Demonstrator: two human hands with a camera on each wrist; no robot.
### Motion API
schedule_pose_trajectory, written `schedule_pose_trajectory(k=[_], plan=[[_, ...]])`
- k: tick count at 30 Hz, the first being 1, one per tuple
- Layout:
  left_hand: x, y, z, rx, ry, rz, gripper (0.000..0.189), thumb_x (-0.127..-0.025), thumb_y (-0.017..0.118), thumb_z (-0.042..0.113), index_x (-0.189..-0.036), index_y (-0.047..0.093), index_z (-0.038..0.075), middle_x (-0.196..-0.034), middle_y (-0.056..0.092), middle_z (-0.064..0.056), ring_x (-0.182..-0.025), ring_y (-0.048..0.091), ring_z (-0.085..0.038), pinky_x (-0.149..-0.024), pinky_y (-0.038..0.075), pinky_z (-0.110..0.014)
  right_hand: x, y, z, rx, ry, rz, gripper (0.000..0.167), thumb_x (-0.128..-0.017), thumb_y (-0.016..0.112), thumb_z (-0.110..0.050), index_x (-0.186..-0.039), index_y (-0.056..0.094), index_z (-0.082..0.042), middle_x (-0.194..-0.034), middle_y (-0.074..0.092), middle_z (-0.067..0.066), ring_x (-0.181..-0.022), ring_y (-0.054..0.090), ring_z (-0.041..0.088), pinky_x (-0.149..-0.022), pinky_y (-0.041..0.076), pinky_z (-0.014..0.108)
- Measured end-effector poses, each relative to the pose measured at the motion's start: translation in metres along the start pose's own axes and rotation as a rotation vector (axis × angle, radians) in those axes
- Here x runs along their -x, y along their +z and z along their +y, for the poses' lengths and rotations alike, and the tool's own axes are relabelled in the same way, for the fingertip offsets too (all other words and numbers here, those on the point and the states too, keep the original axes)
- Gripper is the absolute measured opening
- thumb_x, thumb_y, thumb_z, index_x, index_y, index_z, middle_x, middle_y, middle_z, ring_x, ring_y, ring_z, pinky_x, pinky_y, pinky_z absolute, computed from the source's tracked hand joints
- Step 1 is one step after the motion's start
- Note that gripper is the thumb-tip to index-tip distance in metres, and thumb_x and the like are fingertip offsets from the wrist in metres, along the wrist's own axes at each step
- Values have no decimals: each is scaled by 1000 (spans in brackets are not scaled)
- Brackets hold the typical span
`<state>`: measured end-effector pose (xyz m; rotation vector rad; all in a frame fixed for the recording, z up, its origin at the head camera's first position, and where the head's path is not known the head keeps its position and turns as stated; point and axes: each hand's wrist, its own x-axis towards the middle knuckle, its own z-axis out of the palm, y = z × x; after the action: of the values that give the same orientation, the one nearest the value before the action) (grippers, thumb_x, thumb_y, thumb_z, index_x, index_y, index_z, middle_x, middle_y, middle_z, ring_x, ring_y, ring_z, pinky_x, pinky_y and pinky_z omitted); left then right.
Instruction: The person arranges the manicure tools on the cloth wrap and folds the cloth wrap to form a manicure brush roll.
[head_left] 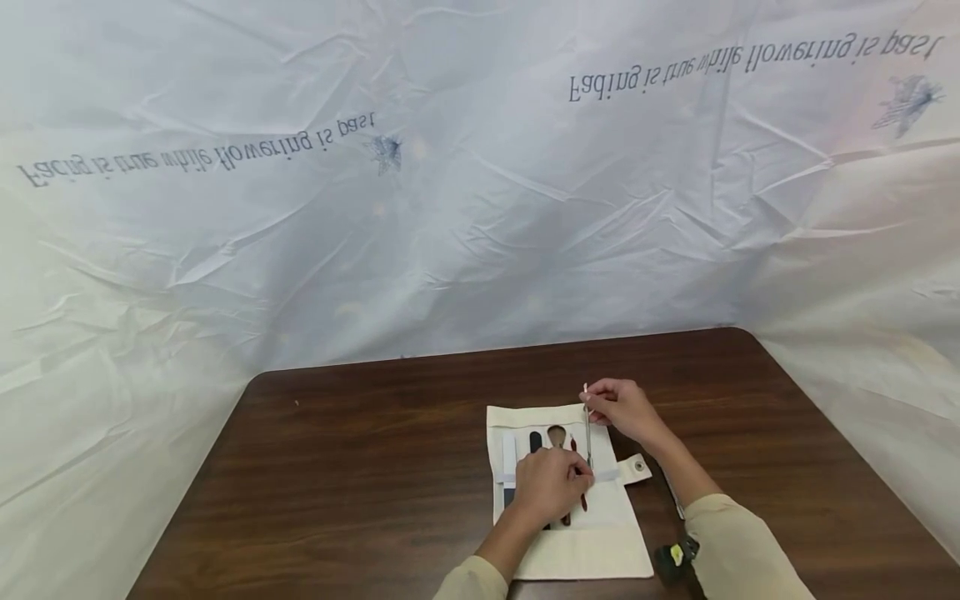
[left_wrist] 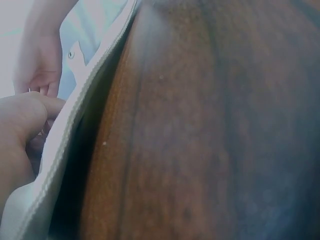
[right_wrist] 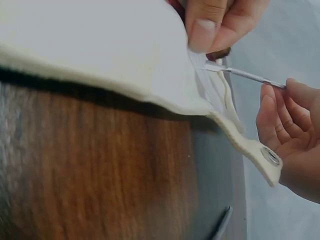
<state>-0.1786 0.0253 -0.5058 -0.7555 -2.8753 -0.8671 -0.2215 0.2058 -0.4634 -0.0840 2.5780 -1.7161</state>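
A cream cloth tool roll [head_left: 581,557] lies unfolded on the brown table. My right hand [head_left: 622,410] pinches the upper end of a thin silver metal tool [right_wrist: 252,76], whose flat tip is at the roll's white elastic band [head_left: 606,475]. With thumb and fingertips, my left hand [head_left: 551,485] pinches the band beside that tip. Left of the metal tool, a thin dark red tool [head_left: 583,502], a soft brush [head_left: 556,434], a black flat tool [head_left: 536,441] and a white strip [head_left: 510,454] lie in the roll. My left hand partly hides them.
A tab with a metal snap [head_left: 637,467] sticks out from the roll's right side. By the right sleeve is a small black object with a yellow patch [head_left: 675,557]. A slim dark object [right_wrist: 222,225] lies beyond the tab. White printed sheeting [head_left: 480,208] hangs behind the table.
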Motion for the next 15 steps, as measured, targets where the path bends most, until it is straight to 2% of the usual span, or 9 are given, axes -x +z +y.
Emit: schedule_pose_trajectory(k=[7, 11, 15], plan=[[-11, -6, -15, 2, 39, -10, 5, -88, 76, 30, -84, 79, 31, -51, 55, 18, -50, 41, 6, -54, 30, -18, -13, 12, 1, 9, 90, -4, 26, -101, 61, -9, -110, 66, 14, -78, 70, 6, -67, 64, 6, -64, 57, 23], [-18, -10, -24, 20, 53, -30, 7, -89, 75, 31, -83, 79, 30, -50, 54, 17, -49, 41, 6, -54, 30, -19, -17, 16, 1, 29, 152, -11, 23, -100, 61, -7, -106, 69, 13, -74, 70, 5, -64, 64, 6, -61, 56, 22], [-19, -12, -26, 48, 45, -41, 8, -90, 75, 31, -82, 78, 30, -50, 54, 17, -49, 42, 5, -55, 31, -19, -15, 18, 2, 54, 206, -68, 20, -98, 60, -4, -102, 70, 13, -70, 68, 3, -61, 64, 5, -58, 55, 21]])
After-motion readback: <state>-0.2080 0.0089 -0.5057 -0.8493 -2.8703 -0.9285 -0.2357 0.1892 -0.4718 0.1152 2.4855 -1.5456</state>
